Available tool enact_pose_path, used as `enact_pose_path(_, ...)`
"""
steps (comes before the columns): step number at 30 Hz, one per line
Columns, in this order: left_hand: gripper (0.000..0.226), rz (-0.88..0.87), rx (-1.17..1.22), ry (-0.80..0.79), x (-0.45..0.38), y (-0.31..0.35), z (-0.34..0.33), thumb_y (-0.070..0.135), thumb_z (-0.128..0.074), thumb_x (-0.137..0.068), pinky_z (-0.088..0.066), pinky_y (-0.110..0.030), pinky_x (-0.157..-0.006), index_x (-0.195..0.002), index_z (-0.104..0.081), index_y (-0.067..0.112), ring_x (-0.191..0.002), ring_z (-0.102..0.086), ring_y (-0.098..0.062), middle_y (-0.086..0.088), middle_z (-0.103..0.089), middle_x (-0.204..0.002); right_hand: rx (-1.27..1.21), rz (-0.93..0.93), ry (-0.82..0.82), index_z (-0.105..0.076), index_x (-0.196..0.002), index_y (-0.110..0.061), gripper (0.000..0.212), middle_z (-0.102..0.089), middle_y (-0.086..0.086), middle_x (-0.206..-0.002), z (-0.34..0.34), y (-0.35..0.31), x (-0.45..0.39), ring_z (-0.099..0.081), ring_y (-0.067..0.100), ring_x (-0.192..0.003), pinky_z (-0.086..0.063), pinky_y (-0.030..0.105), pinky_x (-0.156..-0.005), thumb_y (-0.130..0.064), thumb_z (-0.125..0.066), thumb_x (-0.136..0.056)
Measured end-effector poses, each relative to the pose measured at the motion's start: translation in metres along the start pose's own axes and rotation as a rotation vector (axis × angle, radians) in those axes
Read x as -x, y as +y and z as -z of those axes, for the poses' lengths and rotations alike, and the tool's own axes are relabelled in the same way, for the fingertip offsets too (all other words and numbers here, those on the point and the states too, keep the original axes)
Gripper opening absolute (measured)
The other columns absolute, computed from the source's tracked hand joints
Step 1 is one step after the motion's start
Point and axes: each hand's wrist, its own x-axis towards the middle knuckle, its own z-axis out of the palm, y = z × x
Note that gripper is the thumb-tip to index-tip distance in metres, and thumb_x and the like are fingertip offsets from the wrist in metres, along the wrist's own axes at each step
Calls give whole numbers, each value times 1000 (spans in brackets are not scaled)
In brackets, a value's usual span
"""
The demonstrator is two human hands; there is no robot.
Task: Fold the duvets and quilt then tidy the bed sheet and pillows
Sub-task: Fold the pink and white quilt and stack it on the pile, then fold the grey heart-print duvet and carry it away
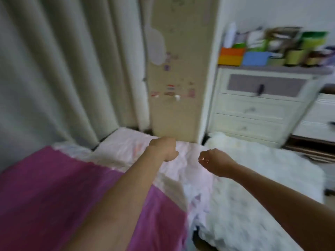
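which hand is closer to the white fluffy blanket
Right. The right hand hovers over the pale pink bedding, beside the fluffy white blanket's left edge. The left hand is farther left, toward the purple cover.

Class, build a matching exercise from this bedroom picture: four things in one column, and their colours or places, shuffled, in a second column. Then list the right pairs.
Column one:
1. bed cover
2. fluffy blanket
3. curtain
4. chest of drawers

Column two:
A. hangs at far left
B. magenta, under the left arm
C. stands at far right, boxes on top
D. white, under the right arm

Pairs: 1-B, 2-D, 3-A, 4-C
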Motion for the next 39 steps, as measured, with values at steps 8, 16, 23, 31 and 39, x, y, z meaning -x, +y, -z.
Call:
enact_pose_path(8, 45, -636, -289, -27, 21, 324, 4, 41, -44, -96, -41, -35, -99, -135, -49, 21, -126, -48, -24, -3, -47, -142, -43, -677, 310, -65, -86, -13, 26, -64, 10, -87, 64, 196, 290, -61, 29, -82, -43, 31, -65, -23, -43, -94)
enact_pose_path(16, 42, -1227, -581, -36, 188, 633, -76, 44, -46, -95, -48, -35, -91, -126, -57, 18, -113, -56, -24, -4, -58, -127, -110, -1331, 406, -68, -94, -11, 26, -67, 10, -99, 18, 250, 659, -62, 31, -93, -46, 31, -74, -24, -46, -93)
enact_pose_path(23, 45, -1450, -633, -109, 323, 812, -150, 43, -46, -96, -44, -35, -98, -135, -50, 20, -121, -52, -24, -3, -53, -136, -228, -1747, 392, -69, -97, -12, 26, -67, 7, -104, -32, 271, 898, -61, 27, -95, -47, 30, -74, -26, -47, -91)
enact_pose_path(31, 46, -1626, -767, -59, 415, 947, -212, 46, -46, -96, -42, -34, -102, -137, -48, 25, -126, -48, -22, 0, -48, -140, -374, -1913, 485, -68, -91, -6, 26, -68, 10, -96, -74, 291, 1020, -63, 28, -85, -50, 33, -70, -20, -46, -88)
enact_pose_path(39, 43, -1908, -1007, -9, 521, 1063, -278, 42, -44, -98, -42, -38, -103, -135, -51, 21, -125, -49, -24, -3, -49, -139, -504, -2170, 571, -68, -93, -9, 24, -66, 9, -100, -122, 284, 1122, -60, 27, -91, -47, 31, -70, -21, -48, -89)
